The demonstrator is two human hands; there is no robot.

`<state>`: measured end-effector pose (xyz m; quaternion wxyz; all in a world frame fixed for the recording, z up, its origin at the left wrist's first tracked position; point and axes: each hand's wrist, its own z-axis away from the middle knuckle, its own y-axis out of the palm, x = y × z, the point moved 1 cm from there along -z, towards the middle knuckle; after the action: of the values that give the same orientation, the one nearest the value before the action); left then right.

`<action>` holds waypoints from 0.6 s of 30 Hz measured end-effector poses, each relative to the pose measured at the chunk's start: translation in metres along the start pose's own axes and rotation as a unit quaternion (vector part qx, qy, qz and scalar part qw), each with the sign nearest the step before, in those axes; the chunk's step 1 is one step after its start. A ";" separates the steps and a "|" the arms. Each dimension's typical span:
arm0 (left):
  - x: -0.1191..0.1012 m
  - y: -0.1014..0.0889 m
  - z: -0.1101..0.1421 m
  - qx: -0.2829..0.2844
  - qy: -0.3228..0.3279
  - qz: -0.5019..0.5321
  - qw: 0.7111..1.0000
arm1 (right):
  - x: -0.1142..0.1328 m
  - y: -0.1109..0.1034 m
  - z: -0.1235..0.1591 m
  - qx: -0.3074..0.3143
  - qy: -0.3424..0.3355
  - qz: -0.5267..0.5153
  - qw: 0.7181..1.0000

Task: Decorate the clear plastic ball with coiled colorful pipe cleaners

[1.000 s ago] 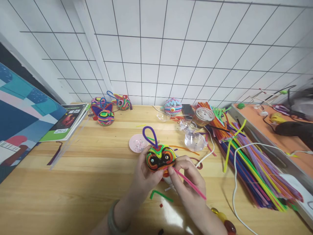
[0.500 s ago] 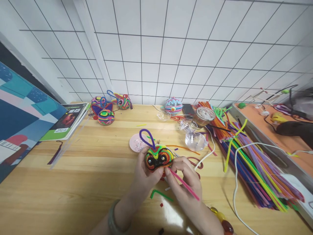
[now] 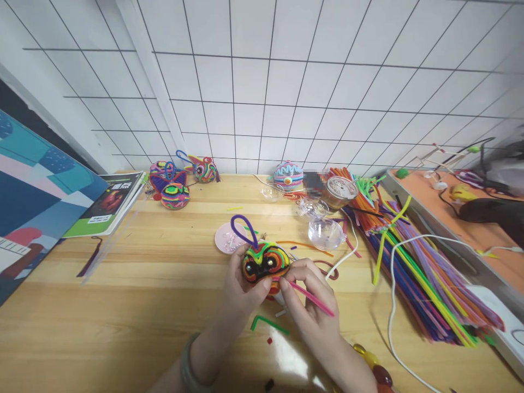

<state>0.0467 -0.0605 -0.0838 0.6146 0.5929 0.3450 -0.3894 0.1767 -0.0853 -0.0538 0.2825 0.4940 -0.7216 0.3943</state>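
Likely light and fuzzy, the striped ball is over the surface's near middle, best held round its side, where the left hand cradles it while the right hand has a bendable pink stem in its grip.

Ball: green, yellow, orange curves round black, perhaps red below. Pipe cleaner: pink.

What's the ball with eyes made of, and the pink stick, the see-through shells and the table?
Ball: probably fuzzy fibre strips, mostly matte; coloured rows cover it, hiding the inside.
Pink stick: likely soft fibre, since it looks dull, without glints.
See-through shells: glossy, probably plastic, because light glints on them; maybe glass.
Table: wood or wood-look, with streaky grain and shiny glare.
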 end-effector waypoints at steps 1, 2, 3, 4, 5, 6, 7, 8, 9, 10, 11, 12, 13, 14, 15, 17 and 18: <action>0.000 0.000 0.000 0.003 0.000 0.000 1.000 | 0.000 0.000 0.000 -0.001 0.001 0.001 1.000; 0.001 -0.001 0.000 0.006 0.000 0.000 1.000 | 0.000 0.001 -0.001 -0.002 0.002 0.000 1.000; 0.001 -0.001 0.000 0.007 0.000 -0.002 1.000 | 0.000 0.001 -0.001 -0.003 0.004 -0.001 1.000; 0.001 -0.002 0.000 0.007 0.000 -0.003 1.000 | 0.000 0.001 -0.001 -0.004 0.007 -0.003 1.000; 0.002 -0.002 0.000 0.004 -0.001 -0.004 1.000 | 0.000 0.001 -0.001 -0.004 0.011 -0.004 1.000; 0.002 -0.002 -0.001 0.001 -0.003 -0.005 1.000 | 0.000 0.001 -0.001 -0.003 0.017 -0.006 1.000; 0.002 -0.002 -0.001 -0.001 -0.006 -0.004 1.000 | 0.000 0.000 -0.001 -0.004 0.026 -0.009 1.000; 0.001 -0.002 -0.001 -0.003 -0.008 -0.002 1.000 | 0.000 0.000 -0.001 -0.004 0.039 -0.013 0.999; 0.001 -0.001 -0.002 -0.004 -0.011 0.000 1.000 | -0.001 -0.001 -0.002 -0.005 0.056 -0.021 0.998; 0.001 -0.001 -0.002 -0.007 -0.013 0.003 1.000 | -0.001 -0.001 -0.002 -0.005 0.075 -0.031 0.997; 0.000 0.000 -0.002 -0.011 -0.014 0.007 1.000 | -0.002 -0.002 -0.002 -0.006 0.096 -0.044 0.994; 0.000 0.000 -0.002 -0.012 -0.016 0.010 1.000 | -0.002 -0.003 -0.003 -0.004 0.116 -0.058 0.992; -0.001 0.001 -0.002 -0.012 -0.017 0.013 1.000 | -0.002 -0.004 -0.003 -0.002 0.132 -0.071 0.989; -0.001 0.001 -0.002 -0.008 -0.019 0.016 1.000 | -0.002 -0.005 -0.004 0.000 0.143 -0.083 0.986; -0.001 0.001 -0.002 -0.001 -0.022 0.018 1.000 | -0.001 -0.005 -0.004 0.001 0.148 -0.091 0.985; -0.001 0.001 -0.002 0.012 -0.024 0.022 0.999 | -0.001 -0.006 -0.004 0.002 0.148 -0.098 0.984; -0.001 0.001 -0.002 0.015 -0.022 0.025 0.999 | -0.001 -0.006 -0.004 0.001 0.143 -0.097 0.985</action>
<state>0.0467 -0.0589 -0.0828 0.6224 0.6018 0.3107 -0.3922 0.1822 -0.0828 -0.0506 0.4196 0.5006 -0.6218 0.4320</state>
